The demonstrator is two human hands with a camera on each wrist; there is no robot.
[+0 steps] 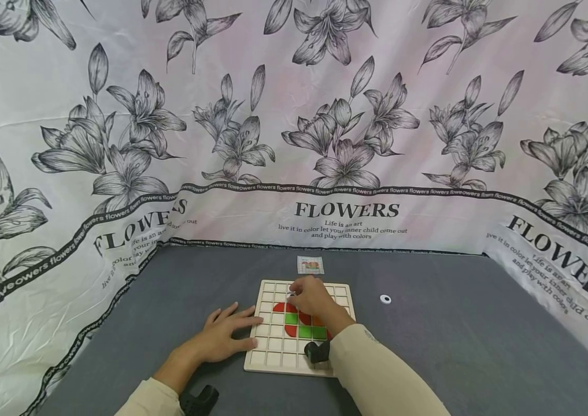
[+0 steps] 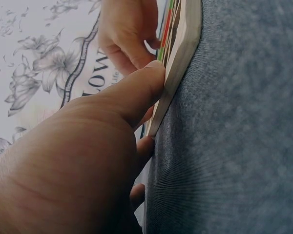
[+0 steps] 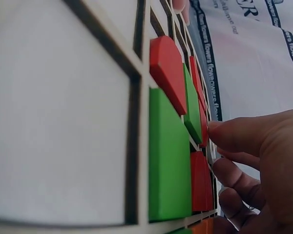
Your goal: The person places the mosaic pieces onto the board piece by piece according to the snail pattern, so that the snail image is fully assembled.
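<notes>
A pale wooden grid board [image 1: 269,359] lies on the grey cloth, with red pieces [image 3: 167,68] and green pieces [image 3: 170,161] set in several of its squares. My right hand [image 1: 315,300] is over the board's upper middle, its thumb and fingers pinching a small white round piece [image 1: 291,294] with a dark mark, mostly hidden by the fingertips. At the board's left edge my left hand [image 1: 223,334] rests with fingers spread. Its thumb presses the board's side in the left wrist view.
Right of the board lies a white disc with a black dot [image 1: 385,299], like an eye. Behind the board is a small picture card [image 1: 310,265]. A flower-printed white curtain [image 1: 346,219] borders the grey table [image 1: 455,323] at the back and sides.
</notes>
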